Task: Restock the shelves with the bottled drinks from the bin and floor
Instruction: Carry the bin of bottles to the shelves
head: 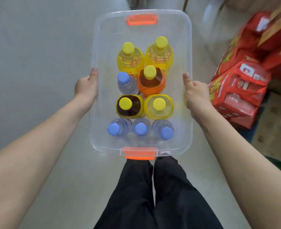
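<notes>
Single head-worn wide-angle view; faces forward and steeply down, close above the bin (189, 47); the floor (29, 50) lies farther below, around it.

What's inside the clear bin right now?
Nine upright bottles: four blue-capped water bottles and five yellow-capped drinks. The far end of the bin holds nothing. Seen from above, labels are mostly hidden.

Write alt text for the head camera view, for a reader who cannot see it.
A person holds a clear plastic bin with orange latches, left hand and right hand gripping its long sides. Inside stand four blue-capped clear water bottles and five yellow-capped drink bottles. Red printed cartons are stacked at right.
</notes>
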### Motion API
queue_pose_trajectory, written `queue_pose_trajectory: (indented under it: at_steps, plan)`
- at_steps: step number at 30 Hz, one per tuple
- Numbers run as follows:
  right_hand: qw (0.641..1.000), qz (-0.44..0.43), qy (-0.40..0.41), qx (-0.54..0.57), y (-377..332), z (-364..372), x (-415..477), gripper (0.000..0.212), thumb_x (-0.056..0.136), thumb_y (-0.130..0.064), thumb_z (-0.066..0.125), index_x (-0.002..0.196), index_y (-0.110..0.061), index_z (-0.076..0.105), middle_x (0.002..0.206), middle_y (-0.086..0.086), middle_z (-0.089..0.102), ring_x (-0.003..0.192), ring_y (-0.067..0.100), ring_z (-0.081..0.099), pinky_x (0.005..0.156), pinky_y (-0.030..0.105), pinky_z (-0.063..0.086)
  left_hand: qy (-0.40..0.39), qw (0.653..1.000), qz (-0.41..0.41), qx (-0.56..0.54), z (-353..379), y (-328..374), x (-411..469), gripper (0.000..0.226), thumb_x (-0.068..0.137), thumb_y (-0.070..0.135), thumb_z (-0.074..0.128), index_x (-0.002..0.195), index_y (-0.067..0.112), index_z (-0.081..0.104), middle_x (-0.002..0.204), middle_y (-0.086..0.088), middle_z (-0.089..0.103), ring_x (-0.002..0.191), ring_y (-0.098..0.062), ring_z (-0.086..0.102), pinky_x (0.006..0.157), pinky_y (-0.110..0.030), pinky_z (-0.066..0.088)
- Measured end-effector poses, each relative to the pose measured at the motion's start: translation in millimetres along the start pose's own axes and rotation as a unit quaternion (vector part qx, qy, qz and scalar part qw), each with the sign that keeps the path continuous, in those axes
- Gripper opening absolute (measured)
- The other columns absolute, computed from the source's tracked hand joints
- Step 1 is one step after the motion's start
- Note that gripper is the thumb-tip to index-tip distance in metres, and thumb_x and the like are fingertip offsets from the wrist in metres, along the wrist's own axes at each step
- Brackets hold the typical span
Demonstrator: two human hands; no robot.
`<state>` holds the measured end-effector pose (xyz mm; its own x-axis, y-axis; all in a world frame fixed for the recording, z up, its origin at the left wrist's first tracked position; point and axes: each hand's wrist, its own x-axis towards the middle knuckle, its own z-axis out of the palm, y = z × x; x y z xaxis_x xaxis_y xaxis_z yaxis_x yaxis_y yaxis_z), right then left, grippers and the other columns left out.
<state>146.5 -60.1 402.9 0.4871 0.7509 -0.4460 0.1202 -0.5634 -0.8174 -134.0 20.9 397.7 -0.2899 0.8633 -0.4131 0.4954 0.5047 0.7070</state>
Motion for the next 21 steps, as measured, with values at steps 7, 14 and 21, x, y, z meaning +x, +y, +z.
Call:
queue_pose_trajectory:
  at_steps: [7,14,21]
  plan:
    - [0.996,-0.058,-0.062,-0.031,-104,-16,-65,0.055,0.092,-0.049,0.051,0.053,-0.018,0.026,0.053,0.004,0.026,0.04,0.015,0.024,0.039,0.022,0.019,0.105,0.993,-0.008,-0.045,-99,36,-75,0.061,0.092,0.056,0.038,0.054,0.008,0.038,0.05,-0.009,0.036,0.058,-0.032,0.04,0.064,-0.035,0.035]
    - [0.975,-0.114,-0.168,-0.095,-177,-1,-122,0.051,0.091,-0.051,0.051,0.058,-0.015,0.034,0.053,0.006,0.032,0.043,0.019,0.03,0.044,0.025,0.024,0.179,0.977,-0.06,-0.098,-182,30,-145,0.06,0.091,0.059,0.038,0.057,0.01,0.042,0.051,-0.01,0.043,0.05,-0.026,0.043,0.064,-0.035,0.039]
    - [0.935,-0.18,-0.266,-0.154,-217,56,-178,0.051,0.09,-0.052,0.05,0.062,-0.011,0.041,0.055,0.008,0.037,0.045,0.021,0.036,0.048,0.026,0.03,0.262,0.947,-0.118,-0.143,-258,-11,-206,0.057,0.092,0.056,0.039,0.058,0.011,0.043,0.065,-0.012,0.051,0.067,-0.03,0.052,0.067,-0.035,0.045]
